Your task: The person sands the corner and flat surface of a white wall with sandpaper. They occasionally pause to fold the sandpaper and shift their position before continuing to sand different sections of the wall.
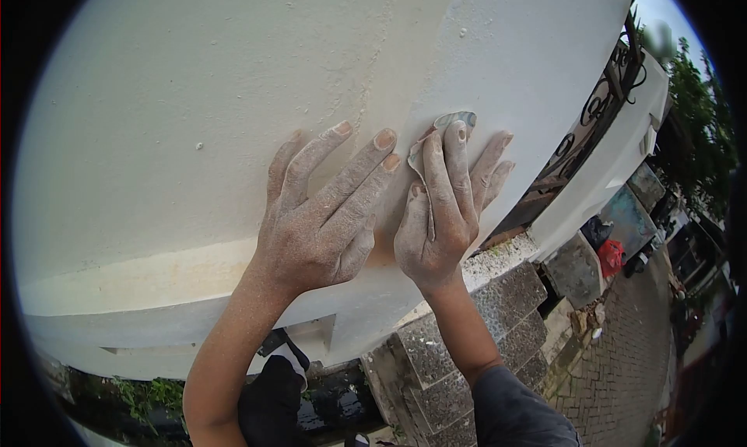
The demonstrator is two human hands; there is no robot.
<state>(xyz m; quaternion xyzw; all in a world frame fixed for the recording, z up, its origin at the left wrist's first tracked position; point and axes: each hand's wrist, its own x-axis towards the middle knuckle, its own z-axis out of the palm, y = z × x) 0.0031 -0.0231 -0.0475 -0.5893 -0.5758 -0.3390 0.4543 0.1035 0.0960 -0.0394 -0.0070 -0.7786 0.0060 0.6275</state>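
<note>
Both hands are coated in pale dust against a white painted wall. My right hand presses a creased sheet of sandpaper to the wall. Its edge shows above the fingertips and along the thumb side; the rest is hidden under the palm and fingers. To its left, my left hand has its fingers stretched out along the wall and holds nothing. Small bumps and a rough vertical line mark the wall above the hands.
A ledge runs along the lower wall. On the right is a dark scrolled iron grille. Stone-textured slabs, a red bag and a paved lane lie lower right. Below is a dark wet gutter near my shoe.
</note>
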